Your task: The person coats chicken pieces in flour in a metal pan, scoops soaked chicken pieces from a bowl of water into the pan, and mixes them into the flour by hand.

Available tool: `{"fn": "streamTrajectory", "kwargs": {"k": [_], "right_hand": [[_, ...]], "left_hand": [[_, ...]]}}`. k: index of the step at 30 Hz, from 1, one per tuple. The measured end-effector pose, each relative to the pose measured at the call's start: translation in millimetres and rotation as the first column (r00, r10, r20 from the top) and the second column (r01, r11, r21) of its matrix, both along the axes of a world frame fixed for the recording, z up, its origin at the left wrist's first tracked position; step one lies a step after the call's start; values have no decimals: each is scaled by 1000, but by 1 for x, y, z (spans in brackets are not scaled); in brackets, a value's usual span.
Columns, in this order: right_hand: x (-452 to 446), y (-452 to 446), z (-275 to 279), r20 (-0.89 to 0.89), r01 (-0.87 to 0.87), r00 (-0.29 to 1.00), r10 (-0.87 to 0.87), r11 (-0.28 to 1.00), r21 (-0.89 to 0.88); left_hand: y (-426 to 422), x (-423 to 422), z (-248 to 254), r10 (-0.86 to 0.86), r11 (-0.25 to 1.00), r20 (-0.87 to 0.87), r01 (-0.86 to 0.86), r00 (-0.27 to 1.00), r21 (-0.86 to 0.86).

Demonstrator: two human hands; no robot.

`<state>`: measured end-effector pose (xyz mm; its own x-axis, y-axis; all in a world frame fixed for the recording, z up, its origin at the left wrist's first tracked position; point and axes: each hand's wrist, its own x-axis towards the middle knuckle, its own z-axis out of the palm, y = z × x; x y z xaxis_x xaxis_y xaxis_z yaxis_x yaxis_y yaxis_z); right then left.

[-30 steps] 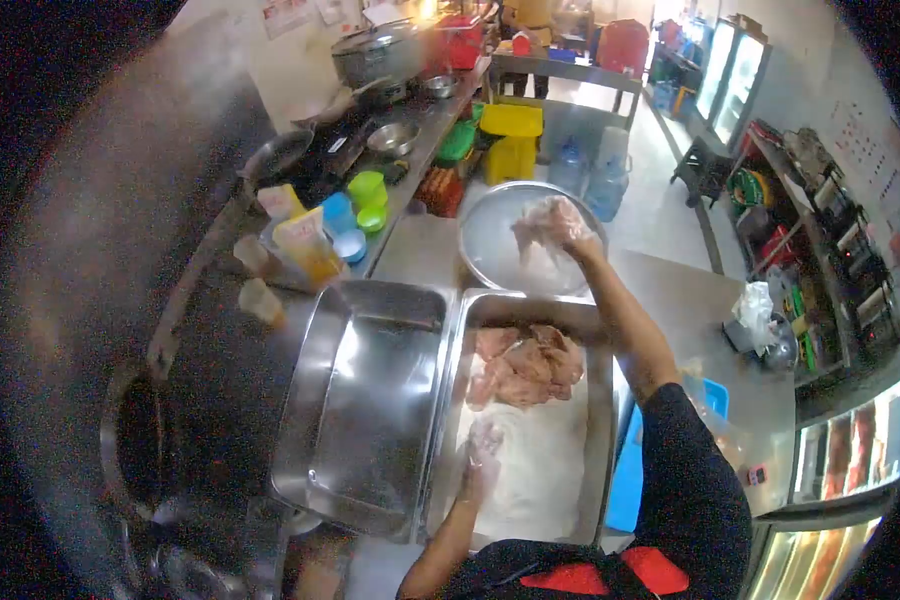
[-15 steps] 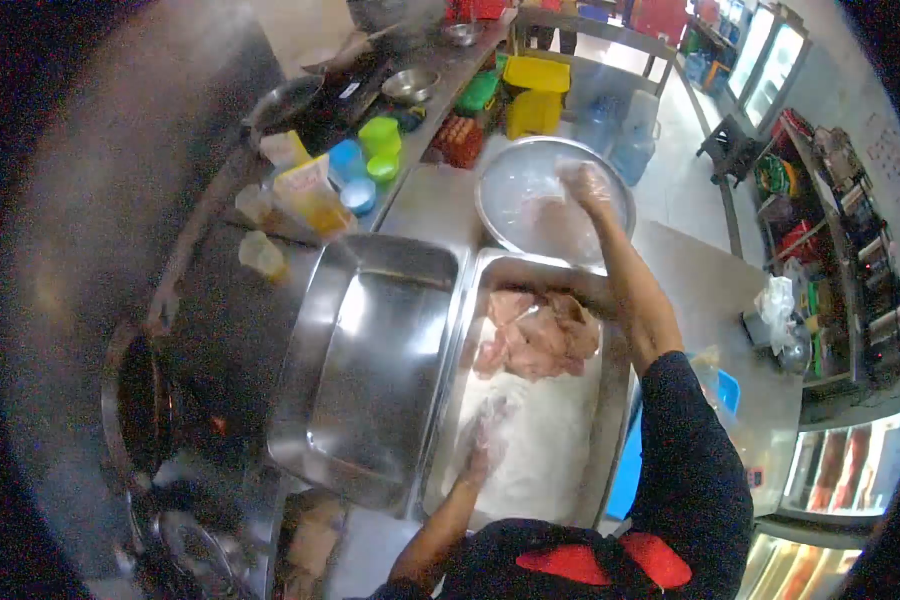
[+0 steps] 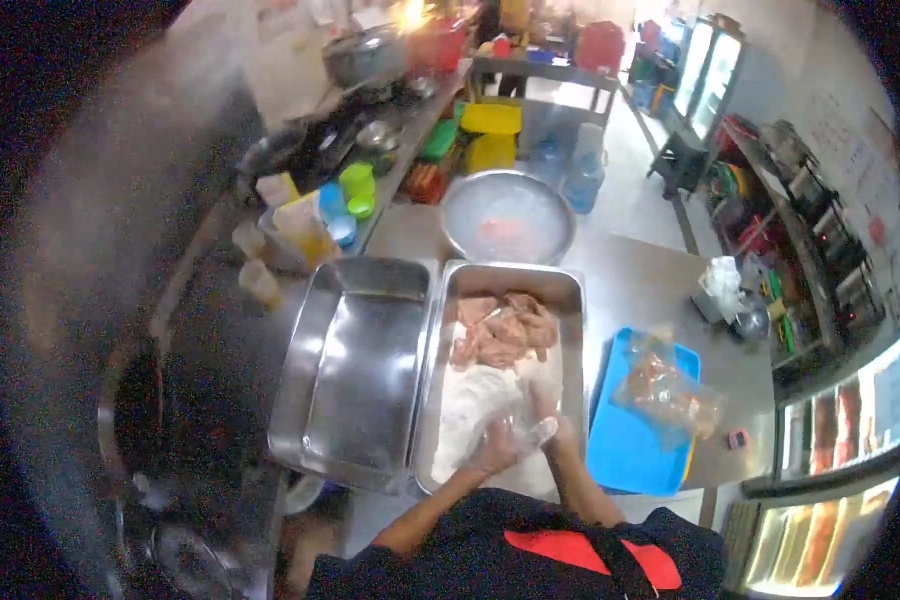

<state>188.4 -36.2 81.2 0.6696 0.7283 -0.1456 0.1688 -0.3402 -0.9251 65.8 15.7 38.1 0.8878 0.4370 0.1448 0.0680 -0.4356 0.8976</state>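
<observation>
Both my hands are close together over the near half of a steel tray [image 3: 572,290] with white flour [image 3: 475,400] in it. My left hand [image 3: 500,443], in a clear plastic glove, reaches over the flour toward my right hand [image 3: 552,415]. Motion smears the fingers of both, so their grip does not show. Raw meat pieces [image 3: 505,330] lie piled on the flour at the tray's far end. Just beyond stands a round steel bowl [image 3: 455,235] of cloudy liquid, with a pinkish piece [image 3: 505,230] showing in it.
Left of the flour tray is a deep steel pan [image 3: 365,350]. To the right, a blue tray [image 3: 620,455] carries a clear plastic bag [image 3: 670,390]. Green cups [image 3: 358,185] and a clear container [image 3: 305,230] stand at the back left. Yellow bins [image 3: 492,135] are farther off.
My right hand has come back from over the round bowl to the near part of the flour tray, beside my left hand. The camera view has shifted, showing more of the blue tray.
</observation>
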Motion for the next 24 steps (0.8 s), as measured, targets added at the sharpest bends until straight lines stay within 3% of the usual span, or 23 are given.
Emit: {"fn": "streamTrajectory", "kwargs": {"k": [1, 3, 4, 5, 6, 7, 9, 11, 12, 14, 15, 16, 17, 18, 19, 20, 21, 22, 23, 24], "right_hand": [[0, -10, -33, 22, -75, 997, 76, 996, -38], [0, -17, -37, -8, -94, 996, 94, 993, -77], [1, -18, -13, -53, -37, 998, 33, 997, -72], [1, -19, 2, -98, 17, 995, -24, 997, -69], [6, -21, -19, 231, -49, 971, 61, 997, -60], [5, -24, -9, 334, -49, 938, 89, 991, -126], [3, -32, 10, 497, -1, 857, 134, 966, -260], [-4, -38, 10, 596, 100, 787, 163, 918, -383], [-2, -38, 1, 590, 123, 800, 110, 932, -340], [8, -34, -30, 505, 144, 862, -50, 978, -148], [17, -35, -54, 581, 19, 813, -33, 999, 30], [26, -37, -80, 659, -132, 752, -18, 975, 177], [20, -39, -62, 725, -264, 681, 105, 958, 109], [-1, -44, -15, 772, -383, 595, 221, 923, 30], [-21, -49, 24, 802, -486, 499, 330, 872, -56], [-37, -54, 48, 559, -515, 692, 456, 855, -60], [-50, -56, 69, 258, -540, 806, 533, 840, -47], [-55, -56, 80, -70, -561, 827, 559, 828, -19], [-54, -55, 82, -103, -576, 815, 571, 817, -33], [-53, -57, 82, -140, -593, 801, 582, 804, -48]], "left_hand": [[-4, -3, -9, -50, 990, 21, 47, 999, 136], [-14, -12, -23, -129, 920, 40, 105, 991, 378], [-16, -16, -15, -153, 801, 10, 118, 988, 587], [-18, -20, -7, -165, 811, -52, 166, 985, 562], [-21, -23, 1, -177, 818, -114, 211, 978, 535], [-23, -27, 10, -189, 825, -176, 253, 966, 506], [-22, -34, -40, -200, 863, 95, 129, 975, 488], [-17, -43, -28, -110, 643, -24, 90, 994, 761], [-11, -44, -17, -39, 495, -58, 70, 998, 866], [3, -38, 49, 40, 800, -462, 249, 886, 546], [7, -35, 51, 19, 935, -407, 128, 913, 330], [11, -31, 54, 28, 996, -326, 1, 945, 86], [16, -26, 25, 160, 958, 0, -155, 987, -240], [16, -24, 8, 373, 804, 257, -171, 892, -570], [12, -22, 15, 363, 822, 105, -265, 926, -504], [10, -17, 31, 354, 839, -54, -342, 934, -422], [20, -15, -13, 250, 938, 166, -196, 954, -286], [30, -12, -58, 92, 992, 389, -51, 917, -114], [40, -9, -100, -86, 996, 558, 65, 825, 57], [35, -4, -85, 106, 873, 411, -283, 905, 397]]}}
